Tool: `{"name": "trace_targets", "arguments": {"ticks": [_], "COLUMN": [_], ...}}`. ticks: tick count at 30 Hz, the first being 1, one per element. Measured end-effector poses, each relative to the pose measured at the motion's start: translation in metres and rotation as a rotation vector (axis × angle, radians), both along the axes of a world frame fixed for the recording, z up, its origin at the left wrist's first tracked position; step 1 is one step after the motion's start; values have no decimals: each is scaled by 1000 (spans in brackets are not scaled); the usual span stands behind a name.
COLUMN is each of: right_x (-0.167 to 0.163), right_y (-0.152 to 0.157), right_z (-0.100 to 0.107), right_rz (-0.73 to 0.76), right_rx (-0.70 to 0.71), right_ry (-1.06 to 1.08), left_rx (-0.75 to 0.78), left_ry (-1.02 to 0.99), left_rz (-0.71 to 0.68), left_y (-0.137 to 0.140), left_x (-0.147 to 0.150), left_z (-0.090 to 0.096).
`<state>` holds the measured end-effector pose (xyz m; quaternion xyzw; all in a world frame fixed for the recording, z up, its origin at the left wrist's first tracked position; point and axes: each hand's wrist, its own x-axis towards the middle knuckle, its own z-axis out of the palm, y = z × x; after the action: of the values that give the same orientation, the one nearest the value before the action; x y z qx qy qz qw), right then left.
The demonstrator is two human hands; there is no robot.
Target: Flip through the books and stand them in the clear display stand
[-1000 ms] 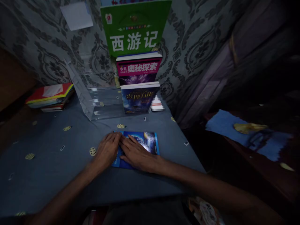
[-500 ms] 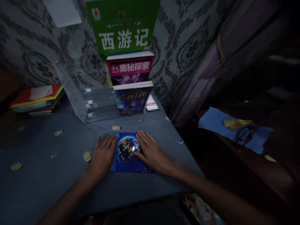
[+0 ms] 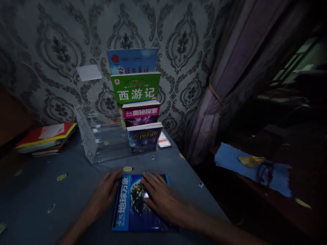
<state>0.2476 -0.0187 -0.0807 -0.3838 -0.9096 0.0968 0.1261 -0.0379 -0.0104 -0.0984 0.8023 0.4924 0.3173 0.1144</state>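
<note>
A blue book (image 3: 122, 219) with a globe on its cover lies closed on the table in front of me, its title strip along the left side. My right hand (image 3: 162, 199) rests flat on the cover, fingers stretched out and partly covering the globe. At the book's upper left edge is my left hand (image 3: 108, 187), slightly blurred, fingers extended beside the title strip; whether they touch the edge I cannot tell.
Behind the book stands a clear tiered rack (image 3: 88, 143). Its right side holds a dark blue book (image 3: 143, 139), a purple book (image 3: 141, 117), a green book (image 3: 136, 88) and a light blue book (image 3: 133, 59). Stacked books (image 3: 46, 136) lie at left. A blue cloth (image 3: 230, 160) lies right.
The view has tilted up, showing the light blue book at the top of the rack. My left hand has slid off the cover to its left edge, uncovering the title strip. My right hand stays on the cover.
</note>
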Motion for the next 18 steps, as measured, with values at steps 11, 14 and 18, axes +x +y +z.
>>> {"name": "trace_targets", "arguments": {"ticks": [11,14,18], "right_x": [-73,-72,-73], "right_y": [18,9,-3], "right_z": [23,20,1], "right_rz": [178,224,291], "right_rx": [53,98,193], "right_ry": [-56,-65,-49], "left_rx": [-194,-178,-103], "left_ry": [-203,-185,-121], "left_rz": [24,46,78], "left_y": [10,10,8], "left_x": [-14,-13,-9], "left_z": [-13,-18,-20]}}
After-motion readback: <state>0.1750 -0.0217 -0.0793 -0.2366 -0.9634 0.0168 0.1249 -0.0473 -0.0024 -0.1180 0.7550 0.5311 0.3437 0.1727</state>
